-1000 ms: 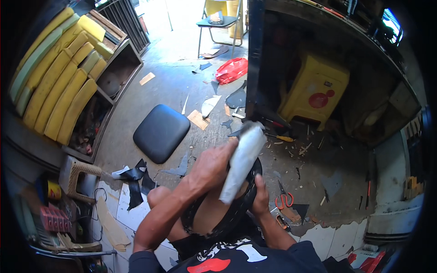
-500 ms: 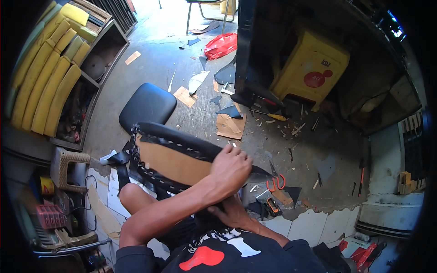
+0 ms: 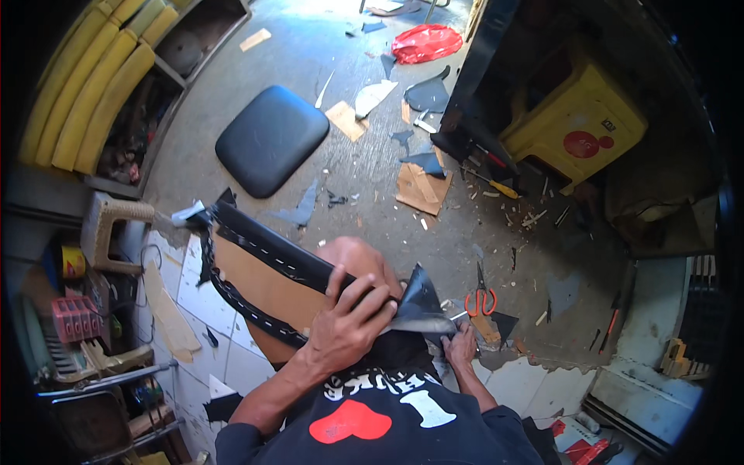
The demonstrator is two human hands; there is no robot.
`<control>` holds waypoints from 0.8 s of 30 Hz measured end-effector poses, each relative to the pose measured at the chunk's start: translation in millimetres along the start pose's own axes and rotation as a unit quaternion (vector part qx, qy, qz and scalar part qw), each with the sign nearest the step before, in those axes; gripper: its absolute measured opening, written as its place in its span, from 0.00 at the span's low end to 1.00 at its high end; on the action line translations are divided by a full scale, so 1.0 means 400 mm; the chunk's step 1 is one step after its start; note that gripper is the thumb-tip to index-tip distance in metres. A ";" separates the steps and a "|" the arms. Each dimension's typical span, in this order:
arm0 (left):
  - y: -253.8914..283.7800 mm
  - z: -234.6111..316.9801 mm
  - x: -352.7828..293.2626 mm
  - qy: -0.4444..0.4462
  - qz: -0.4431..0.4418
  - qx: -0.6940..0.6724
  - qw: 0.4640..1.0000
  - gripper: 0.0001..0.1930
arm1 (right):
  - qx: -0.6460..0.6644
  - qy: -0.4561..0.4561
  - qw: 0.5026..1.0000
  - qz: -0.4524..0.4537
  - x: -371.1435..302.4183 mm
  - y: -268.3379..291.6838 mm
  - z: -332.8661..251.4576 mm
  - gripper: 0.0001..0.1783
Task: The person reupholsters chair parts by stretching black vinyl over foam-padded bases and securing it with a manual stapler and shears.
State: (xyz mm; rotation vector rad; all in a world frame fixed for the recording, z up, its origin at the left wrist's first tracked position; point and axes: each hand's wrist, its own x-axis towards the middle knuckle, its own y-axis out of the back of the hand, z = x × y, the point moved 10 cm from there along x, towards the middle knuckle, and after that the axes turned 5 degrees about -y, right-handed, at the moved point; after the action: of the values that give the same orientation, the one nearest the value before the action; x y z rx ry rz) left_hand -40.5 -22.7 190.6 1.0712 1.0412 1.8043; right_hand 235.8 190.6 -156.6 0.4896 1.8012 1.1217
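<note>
A padded chair panel with a bare brown board back lies tilted across my lap. Black vinyl cover is folded over its edges, with a row of staples along both long sides. My left hand grips the panel near its right end, fingers bent over the board. A loose vinyl flap sticks up at that end, its grey underside showing. My right hand is low beside the flap, fingers curled; what they hold is hidden. Orange-handled scissors lie just beyond it.
A black seat cushion lies on the floor ahead. Vinyl and cardboard scraps, a yellow-handled screwdriver and a red plastic bag are scattered around. A yellow stool stands right; yellow pads are stacked at left.
My left hand has moved left and down along the panel. My right hand has come out from under it to the right, where a staple gun lay. The panel has turned, and its vinyl flap stands up.
</note>
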 end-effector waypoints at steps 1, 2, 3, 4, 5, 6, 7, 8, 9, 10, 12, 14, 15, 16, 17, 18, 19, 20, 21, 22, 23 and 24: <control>-0.005 0.014 -0.034 -0.027 0.046 0.019 0.998 0.21 | 0.031 0.026 0.996 0.075 -0.010 0.036 -0.006 0.36; -0.001 0.009 -0.045 -0.046 0.058 0.015 0.997 0.19 | 0.076 -0.001 0.996 0.056 0.008 0.019 0.014 0.35; 0.010 0.002 -0.052 -0.065 0.072 0.011 0.995 0.18 | 0.122 -0.027 0.991 0.039 0.032 0.001 0.036 0.34; 0.019 -0.005 -0.059 -0.085 0.086 0.007 0.993 0.17 | 0.166 -0.054 0.984 0.022 0.047 -0.017 0.059 0.33; 0.018 -0.014 -0.067 -0.092 0.103 0.015 0.990 0.17 | 0.255 -0.101 0.962 0.003 0.055 0.038 0.018 0.25; 0.014 -0.018 -0.065 -0.083 0.090 0.017 0.992 0.17 | 0.284 -0.192 0.939 -0.024 0.087 0.019 0.048 0.17; 0.014 -0.018 -0.062 -0.073 0.076 0.019 0.994 0.17 | 0.516 -0.200 0.822 -0.135 0.103 -0.016 0.034 0.19; 0.012 -0.012 -0.064 -0.062 0.057 0.020 0.996 0.17 | 0.678 -0.256 0.646 -0.238 0.085 -0.012 -0.033 0.22; 0.018 -0.008 -0.063 -0.018 0.026 0.042 0.999 0.17 | 0.663 -0.172 0.701 -0.198 0.044 0.161 -0.179 0.24; 0.016 -0.006 -0.079 0.016 0.012 0.043 0.999 0.18 | 0.642 -0.094 0.747 -0.144 -0.015 0.348 -0.323 0.26; 0.018 0.007 -0.086 0.037 0.028 0.047 0.998 0.16 | 0.462 0.097 0.865 -0.168 0.038 0.426 -0.311 0.33; 0.015 -0.001 -0.099 0.028 0.059 0.046 0.997 0.15 | 0.153 0.165 0.956 -0.189 -0.080 0.658 -0.528 0.26; 0.012 -0.009 -0.099 0.016 0.080 0.043 0.996 0.14 | 0.146 0.277 0.928 -0.200 -0.128 0.704 -0.621 0.23; 0.010 -0.011 -0.105 0.006 0.098 0.041 0.994 0.14 | 0.135 0.386 0.887 -0.213 -0.175 0.729 -0.685 0.21; 0.008 -0.014 -0.109 -0.005 0.119 0.039 0.992 0.13 | 0.056 0.528 0.836 -0.139 -0.208 0.747 -0.721 0.21; 0.006 -0.016 -0.118 -0.012 0.136 0.039 0.990 0.12 | -0.009 0.555 0.821 -0.136 -0.218 0.739 -0.742 0.22; 0.001 -0.025 -0.121 -0.019 0.149 0.023 0.988 0.13 | -0.074 0.579 0.801 -0.133 -0.232 0.730 -0.767 0.23; -0.002 -0.035 -0.126 -0.023 0.158 0.020 0.987 0.13 | -0.136 0.602 0.777 -0.126 -0.245 0.715 -0.791 0.24; -0.004 -0.041 -0.130 -0.028 0.167 0.017 0.985 0.13 | -0.178 0.598 0.767 -0.151 -0.244 0.690 -0.796 0.24; -0.002 -0.045 -0.133 -0.034 0.176 0.014 0.984 0.13 | -0.199 0.609 0.753 -0.148 -0.249 0.675 -0.805 0.23; 0.004 -0.050 -0.131 -0.042 0.182 0.009 0.982 0.12 | -0.219 0.622 0.737 -0.144 -0.249 0.656 -0.819 0.22; 0.010 -0.049 -0.132 -0.045 0.189 0.005 0.981 0.12 | -0.239 0.634 0.722 -0.140 -0.254 0.644 -0.833 0.21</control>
State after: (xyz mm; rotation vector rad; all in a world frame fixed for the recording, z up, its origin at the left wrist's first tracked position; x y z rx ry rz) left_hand -41.3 -76.6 173.5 1.4174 0.8321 2.0240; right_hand -35.2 86.3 165.3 -1.1423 2.3579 1.8011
